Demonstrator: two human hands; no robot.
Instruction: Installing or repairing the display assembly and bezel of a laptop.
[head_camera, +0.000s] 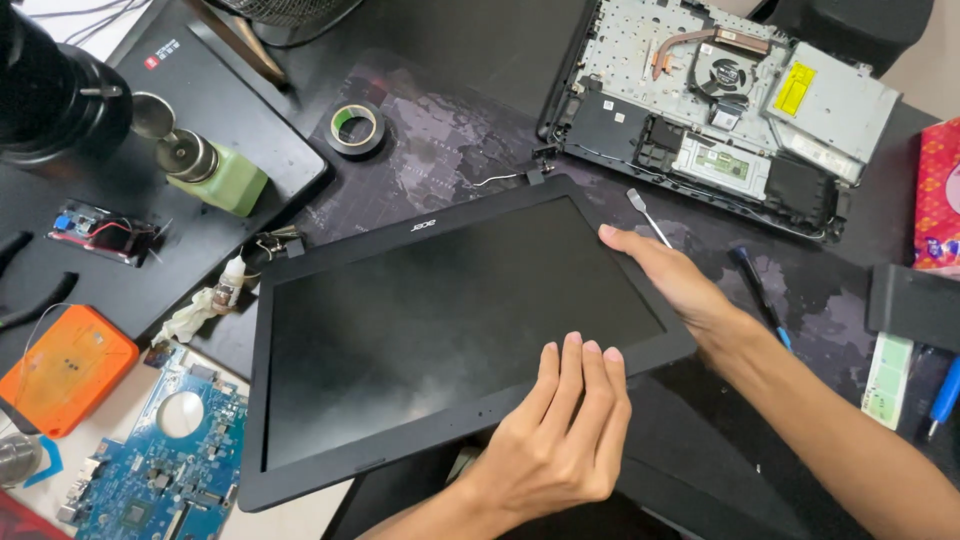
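Observation:
A detached black laptop screen panel (420, 310) lies tilted on a dark desk mat (440, 130), glass side up. My left hand (560, 430) lies flat on its near bezel, fingers together and pointing away from me; the thumb is hidden. My right hand (668, 275) runs along the panel's right edge, fingertips near the top right corner. Both hands are in contact with the panel.
An opened laptop base (700, 90) with its fan showing sits at the back right. A metal pry tool (648, 215) and a blue-tipped tool (760, 295) lie right of the panel. Tape roll (356, 128), green bottle (215, 175), orange box (65, 368) and blue circuit board (160, 460) are left.

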